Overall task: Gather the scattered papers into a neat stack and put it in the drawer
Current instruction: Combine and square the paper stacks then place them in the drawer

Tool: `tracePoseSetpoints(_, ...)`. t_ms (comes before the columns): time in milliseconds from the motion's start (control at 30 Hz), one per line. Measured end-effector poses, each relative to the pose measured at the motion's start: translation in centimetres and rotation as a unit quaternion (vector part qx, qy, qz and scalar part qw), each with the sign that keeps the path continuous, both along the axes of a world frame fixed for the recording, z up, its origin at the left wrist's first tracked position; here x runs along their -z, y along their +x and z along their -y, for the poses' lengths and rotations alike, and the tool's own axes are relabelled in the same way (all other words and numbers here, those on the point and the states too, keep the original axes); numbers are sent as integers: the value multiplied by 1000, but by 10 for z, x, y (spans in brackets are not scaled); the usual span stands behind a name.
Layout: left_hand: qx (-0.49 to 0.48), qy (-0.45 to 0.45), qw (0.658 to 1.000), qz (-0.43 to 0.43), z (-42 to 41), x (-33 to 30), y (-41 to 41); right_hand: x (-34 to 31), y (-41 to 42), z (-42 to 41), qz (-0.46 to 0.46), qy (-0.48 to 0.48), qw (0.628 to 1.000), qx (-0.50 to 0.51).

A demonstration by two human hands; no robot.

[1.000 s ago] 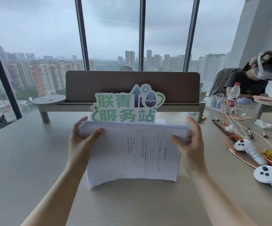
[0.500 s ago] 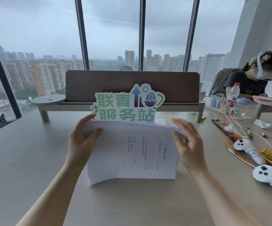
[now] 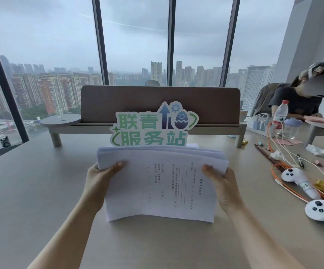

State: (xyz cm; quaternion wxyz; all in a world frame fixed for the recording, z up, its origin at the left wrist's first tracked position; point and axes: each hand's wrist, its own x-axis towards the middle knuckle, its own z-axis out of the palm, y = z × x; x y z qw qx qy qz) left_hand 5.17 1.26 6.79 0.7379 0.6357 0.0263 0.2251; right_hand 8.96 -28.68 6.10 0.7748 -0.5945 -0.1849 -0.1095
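Observation:
A thick stack of white printed papers [image 3: 161,183] stands tilted on its lower edge on the grey table [image 3: 40,191], its top leaning away from me. My left hand [image 3: 99,181] grips the stack's left side, thumb on the front sheet. My right hand [image 3: 221,183] grips the right side in the same way, thumb on the front. No drawer is in view.
A green and white cut-out sign [image 3: 153,129] stands just behind the stack, before a brown desk divider [image 3: 157,103]. Two white controllers [image 3: 299,181] [image 3: 322,210], orange cables [image 3: 285,187] and a water bottle [image 3: 280,115] lie at the right. A person [image 3: 303,98] sits at the far right.
Both hands shifted lower on the stack's sides and now clasp it with thumbs in front. The stack's top edges look more even and it sits slightly nearer to me.

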Motion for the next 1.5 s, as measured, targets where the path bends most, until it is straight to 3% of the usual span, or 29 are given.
tracePoseSetpoints(300, 21, 19, 999, -38, 2, 30, -12, 24, -13, -2, -76, 0, 997, -10)
tracePoseSetpoints(567, -70, 25, 996, 44, 13, -2, -7, -4, -10, -14, -29, -10, 999, 33)
tracePoseSetpoints(733, -60, 31, 997, -33, 14, 37, -16, 34, -15, -14, -91, -30, 993, 67)
tracePoseSetpoints(967, -74, 5, 997, -4, 10, 27, -13, 19, -11, -9, -73, -25, 996, 53)
tracePoseSetpoints(1133, -72, 28, 997, 27, 5, 18, -19, 7, -15, -4, 32, -36, 990, 131)
tracePoseSetpoints(1233, -90, 49, 991, 91, 7, -2, -18, -16, -12, -2, 158, -180, 949, 205)
tracePoseSetpoints(1367, -153, 211, 955, 140, 3, -24, -16, -24, -9, -5, 243, -310, 883, 255)
tracePoseSetpoints(1500, -145, 282, 936, 156, -4, -25, -14, -22, -6, -2, 251, -320, 867, 287)
